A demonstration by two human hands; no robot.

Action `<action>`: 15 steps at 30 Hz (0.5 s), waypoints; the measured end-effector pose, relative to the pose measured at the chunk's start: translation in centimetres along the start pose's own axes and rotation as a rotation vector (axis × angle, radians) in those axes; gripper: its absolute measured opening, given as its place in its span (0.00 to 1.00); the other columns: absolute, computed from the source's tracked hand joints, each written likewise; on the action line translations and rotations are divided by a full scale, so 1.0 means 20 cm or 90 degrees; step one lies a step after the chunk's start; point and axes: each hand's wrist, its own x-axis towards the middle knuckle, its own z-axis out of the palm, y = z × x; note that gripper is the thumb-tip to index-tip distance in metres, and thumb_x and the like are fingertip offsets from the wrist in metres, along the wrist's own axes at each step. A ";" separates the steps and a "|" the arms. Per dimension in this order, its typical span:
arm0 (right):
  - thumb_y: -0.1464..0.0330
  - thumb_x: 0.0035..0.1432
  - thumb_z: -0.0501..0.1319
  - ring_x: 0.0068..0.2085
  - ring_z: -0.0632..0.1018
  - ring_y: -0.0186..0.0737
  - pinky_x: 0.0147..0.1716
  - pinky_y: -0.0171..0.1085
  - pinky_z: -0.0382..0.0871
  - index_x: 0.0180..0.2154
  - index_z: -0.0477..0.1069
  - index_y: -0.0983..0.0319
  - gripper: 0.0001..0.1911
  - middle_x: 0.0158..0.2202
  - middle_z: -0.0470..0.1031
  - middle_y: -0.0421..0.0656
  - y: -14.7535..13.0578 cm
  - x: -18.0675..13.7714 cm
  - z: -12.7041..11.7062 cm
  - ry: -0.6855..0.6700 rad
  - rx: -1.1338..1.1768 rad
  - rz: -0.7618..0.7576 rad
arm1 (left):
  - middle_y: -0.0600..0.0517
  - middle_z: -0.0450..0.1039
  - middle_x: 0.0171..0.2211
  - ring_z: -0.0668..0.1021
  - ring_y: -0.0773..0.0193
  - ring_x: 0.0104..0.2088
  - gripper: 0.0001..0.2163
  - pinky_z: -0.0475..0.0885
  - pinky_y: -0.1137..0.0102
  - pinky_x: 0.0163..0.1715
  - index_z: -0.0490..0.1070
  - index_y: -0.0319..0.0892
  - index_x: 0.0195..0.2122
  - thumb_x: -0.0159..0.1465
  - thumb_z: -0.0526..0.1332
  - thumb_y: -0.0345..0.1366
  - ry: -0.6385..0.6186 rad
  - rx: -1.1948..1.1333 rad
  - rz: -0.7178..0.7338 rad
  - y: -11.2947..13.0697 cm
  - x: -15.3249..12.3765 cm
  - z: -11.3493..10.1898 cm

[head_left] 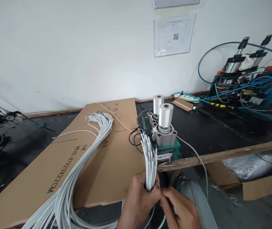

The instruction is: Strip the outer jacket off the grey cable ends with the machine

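Note:
My left hand (138, 203) is wrapped round a bundle of white cables (150, 159), holding it upright just in front of the table edge. The cable tips with red marks point up beside a small pneumatic press (163, 133) that has two silver cylinders. My right hand (179, 208) is closed in a pinch at the base of the same bundle, fingers touching the cables. A second, larger bunch of white cables (88, 159) lies spread over a flattened cardboard box (54, 168) to the left and hangs off the front.
The black table (222, 133) has a wooden front edge. A second pneumatic machine (246, 73) with blue hoses stands at the far right. A power strip (186, 97) lies by the wall. An open cardboard carton (257, 181) with plastic wrap sits on the floor right.

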 end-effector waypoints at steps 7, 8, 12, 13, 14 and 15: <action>0.44 0.57 0.66 0.15 0.61 0.26 0.15 0.29 0.51 0.28 0.77 0.63 0.27 0.21 0.73 0.40 0.01 0.02 0.02 -0.061 0.385 0.349 | 0.58 0.64 0.21 0.62 0.70 0.20 0.11 0.59 0.75 0.21 0.69 0.40 0.31 0.65 0.61 0.42 -0.008 -0.151 -0.043 -0.02 -0.02 0.01; 0.45 0.55 0.68 0.16 0.62 0.26 0.15 0.28 0.53 0.29 0.77 0.64 0.27 0.22 0.73 0.41 0.01 0.02 0.02 -0.053 0.416 0.357 | 0.58 0.64 0.20 0.62 0.70 0.19 0.13 0.59 0.75 0.21 0.69 0.40 0.31 0.65 0.62 0.45 -0.017 -0.173 -0.045 -0.01 -0.02 0.01; 0.49 0.52 0.71 0.18 0.68 0.30 0.16 0.29 0.60 0.35 0.77 0.63 0.23 0.24 0.76 0.41 0.01 0.04 0.03 0.004 0.449 0.359 | 0.62 0.56 0.18 0.58 0.72 0.19 0.21 0.54 0.77 0.20 0.72 0.39 0.37 0.63 0.64 0.55 0.023 -0.201 -0.038 0.00 -0.03 0.00; 0.50 0.53 0.71 0.18 0.69 0.31 0.16 0.29 0.60 0.38 0.75 0.62 0.23 0.24 0.76 0.41 0.01 0.05 0.02 0.023 0.450 0.356 | 0.62 0.55 0.18 0.57 0.72 0.20 0.22 0.53 0.77 0.20 0.73 0.38 0.38 0.62 0.65 0.56 0.050 -0.198 -0.034 0.01 -0.03 0.00; 0.50 0.54 0.71 0.18 0.70 0.31 0.16 0.28 0.61 0.40 0.74 0.61 0.22 0.25 0.77 0.40 0.01 0.07 0.02 0.040 0.451 0.349 | 0.62 0.53 0.18 0.56 0.71 0.20 0.23 0.52 0.77 0.20 0.74 0.38 0.37 0.61 0.65 0.57 0.075 -0.195 -0.030 0.01 -0.04 0.01; 0.51 0.55 0.71 0.18 0.70 0.31 0.16 0.28 0.62 0.41 0.72 0.60 0.22 0.25 0.76 0.39 0.01 0.09 0.01 0.052 0.452 0.341 | 0.62 0.53 0.19 0.56 0.71 0.21 0.24 0.51 0.77 0.20 0.74 0.38 0.35 0.60 0.65 0.58 0.096 -0.194 -0.025 0.02 -0.05 0.01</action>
